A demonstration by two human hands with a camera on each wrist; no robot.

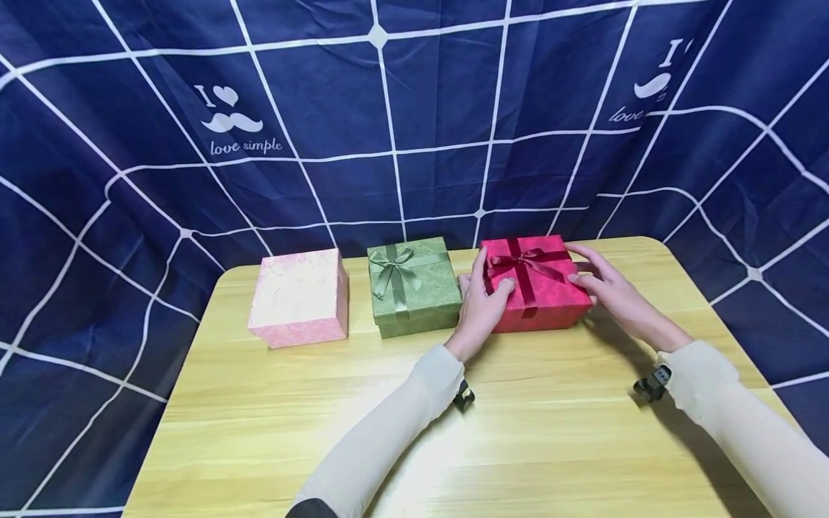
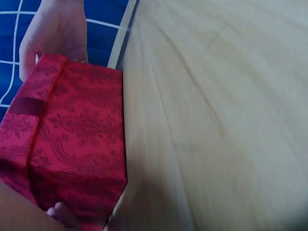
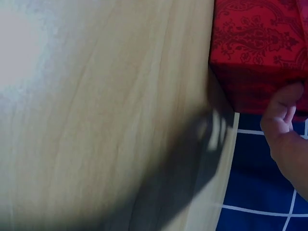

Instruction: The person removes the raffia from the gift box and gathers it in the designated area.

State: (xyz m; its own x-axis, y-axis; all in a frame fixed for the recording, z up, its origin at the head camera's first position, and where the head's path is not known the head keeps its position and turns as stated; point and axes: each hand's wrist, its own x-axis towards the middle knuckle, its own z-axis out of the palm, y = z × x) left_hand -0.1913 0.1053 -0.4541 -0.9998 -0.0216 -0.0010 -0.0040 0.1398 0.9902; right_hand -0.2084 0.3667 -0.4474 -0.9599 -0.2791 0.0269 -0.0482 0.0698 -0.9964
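A red gift box [image 1: 550,316] with a dark red ribbon and bow stands at the back right of the table, its patterned sides filling much of the left wrist view. My left hand [image 1: 481,306] grips its left side, thumb on the lid's edge and fingers along the side. From the right, my right hand [image 1: 612,293] holds the opposite side; in the right wrist view that hand [image 3: 288,144] has its fingertips against the box wall [image 3: 260,89]. Close to my left hand is a green gift box [image 1: 424,288] with a green bow.
A pink box [image 1: 298,295] stands left of the green one. All three boxes sit in a row along the back of the wooden table [image 1: 272,432]. Behind it hangs a blue curtain [image 1: 440,93] with white lines. Small black cameras are strapped to both wrists.
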